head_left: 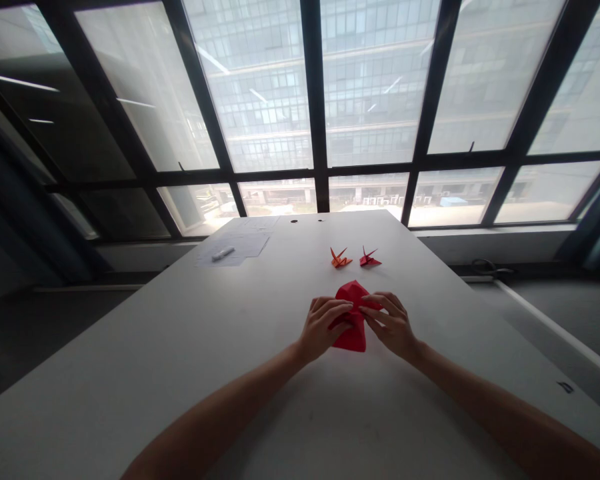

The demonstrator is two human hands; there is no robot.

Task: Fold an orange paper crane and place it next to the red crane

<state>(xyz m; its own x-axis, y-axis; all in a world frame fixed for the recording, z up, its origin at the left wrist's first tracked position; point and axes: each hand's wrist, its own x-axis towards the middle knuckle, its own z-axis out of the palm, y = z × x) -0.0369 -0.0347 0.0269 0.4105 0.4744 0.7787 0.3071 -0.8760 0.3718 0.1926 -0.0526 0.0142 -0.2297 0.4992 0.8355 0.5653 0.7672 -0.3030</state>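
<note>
On a long white table [145, 333], a piece of folded red paper [353, 337] stands between the two bare hands. Its upper part has many creases and small faces, and its lower part ends in a wide flat flap. It looks like an origami model, but the exact form is difficult to tell from this view. The left hand [324, 328] is half closed and holds the left side of the paper, with its fingers [336, 308] lying over the folds. The right hand [387, 325] is also half closed, and its fingers [375, 308] hold the upper right part of the paper. Both hands grip this same piece, and their fingertips come very near to each other on top of it.

Further ahead on the table, two small paper cranes stand just beside each other: an orange crane [341, 259] on the left and a red crane [369, 260] on the right. Neither hand touches them. Toward the far left part of the table lie some printed sheets [235, 243], and on them is a small white stick [223, 253], too small to identify. Behind the table is a large dark-framed window [320, 100], and a glass office building [375, 87] shows through it.
</note>
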